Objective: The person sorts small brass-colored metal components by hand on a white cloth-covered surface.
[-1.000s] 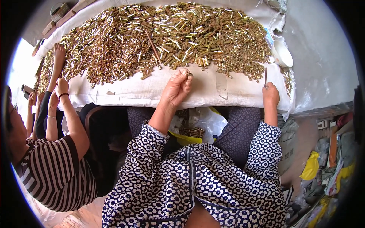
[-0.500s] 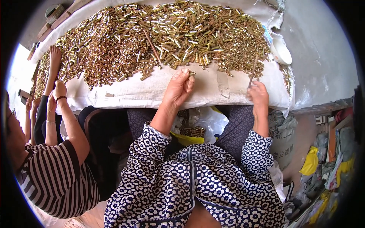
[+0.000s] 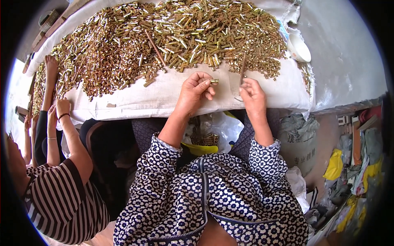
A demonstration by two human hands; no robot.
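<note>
My left hand [image 3: 196, 92] is closed, with a small gold metal cylinder [image 3: 214, 82] pinched at its fingertips. To its right, my right hand [image 3: 253, 95] grips a thin brown rod [image 3: 243, 69] that points away from me. The two hands are apart, above the near edge of the white-cloth table [image 3: 135, 102]. Just beyond them spreads a large heap of small gold metal cylinders [image 3: 188, 33], some in longer rows and others loose. Another brown rod [image 3: 155, 48] lies on the heap's near side.
A white bowl [image 3: 298, 48] leans at the table's right end. Below the edge, between my knees, an open plastic bag [image 3: 230, 129] holds gold pieces [image 3: 206, 140]. At left sits a co-worker in a striped shirt [image 3: 61, 201], hands at the table. Bags and scraps [image 3: 333, 165] lie at right.
My right hand has moved left with the rod, closer to my left hand. My left hand has turned, and the gold cylinder now shows more plainly. The view has shifted slightly.
</note>
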